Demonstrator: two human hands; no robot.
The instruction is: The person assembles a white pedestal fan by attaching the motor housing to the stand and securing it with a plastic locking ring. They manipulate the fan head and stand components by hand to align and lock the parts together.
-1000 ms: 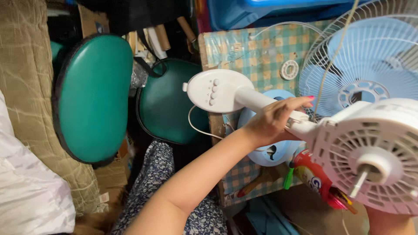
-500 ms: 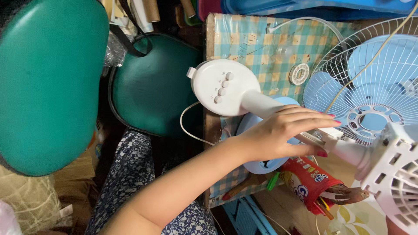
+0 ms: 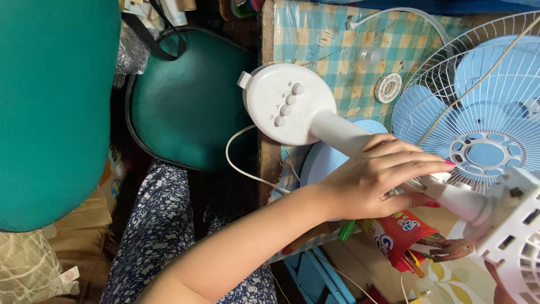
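My left hand (image 3: 382, 180) is wrapped round the white stem (image 3: 343, 135) of a dismantled fan, fingers over the top and thumb underneath. The stem runs from the round white base with push buttons (image 3: 287, 104) to the white slotted motor housing (image 3: 517, 225) at the right edge. Only a sliver of my right hand (image 3: 498, 281) shows under that housing, so its grip is hidden. A white wire grille with light blue blades (image 3: 484, 124) lies behind the stem.
The checked table cover (image 3: 315, 45) carries a white ring (image 3: 388, 87) and a light blue disc (image 3: 323, 160). A red canister of pens (image 3: 402, 233) lies under my hand. Two green padded seats (image 3: 185, 101) (image 3: 50, 112) stand to the left. A white cord (image 3: 242, 163) hangs off the table.
My left hand has settled further over the stem and closed round it. The motor housing has shifted right and down in view, and the view has moved closer to the table.
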